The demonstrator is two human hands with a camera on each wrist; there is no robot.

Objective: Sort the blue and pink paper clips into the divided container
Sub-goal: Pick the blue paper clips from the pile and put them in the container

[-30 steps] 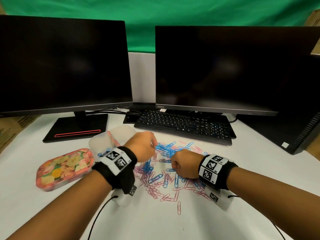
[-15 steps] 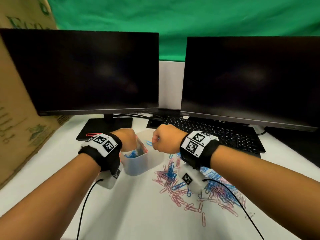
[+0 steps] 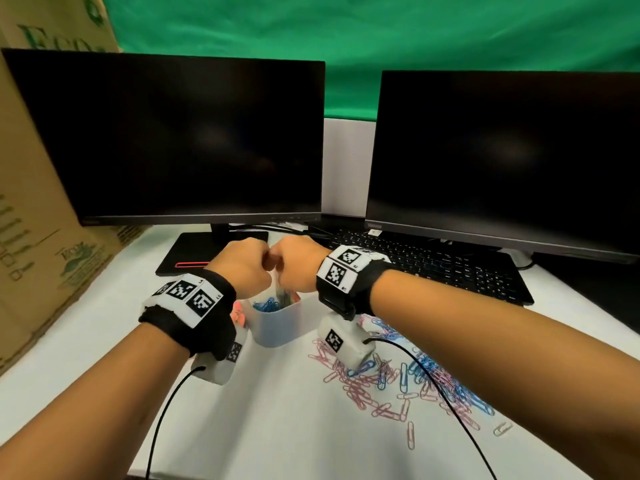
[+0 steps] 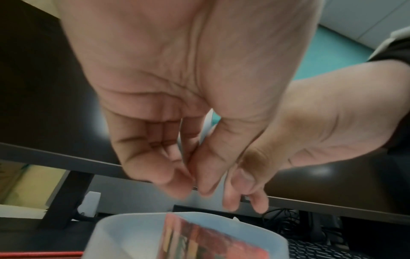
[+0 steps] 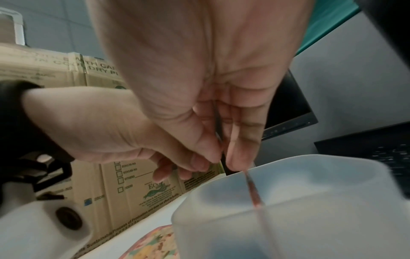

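Note:
A translucent divided container (image 3: 277,327) stands on the white table, with a colourful card divider (image 4: 199,241) and blue clips (image 3: 266,304) in its near-left compartment. Both fists hover just above its rim, knuckles almost touching. My left hand (image 3: 242,268) has curled fingers and the thumb pressed to the fingertips (image 4: 184,182); nothing shows clearly between them. My right hand (image 3: 298,265) pinches thumb against forefinger over the divider, and a thin grey sliver like a paper clip (image 5: 217,122) runs between them. A loose pile of pink and blue clips (image 3: 398,379) lies to the right, under my right forearm.
Two dark monitors (image 3: 173,140) and a black keyboard (image 3: 433,261) stand behind the container. A cardboard box (image 3: 34,237) rises at the left. A floral lid (image 5: 153,243) lies left of the container. Wrist-camera cables (image 3: 162,417) trail over the near table.
Both hands left the clip pile and came up over the container. In the last half second they rose and drew together until the fists nearly touch.

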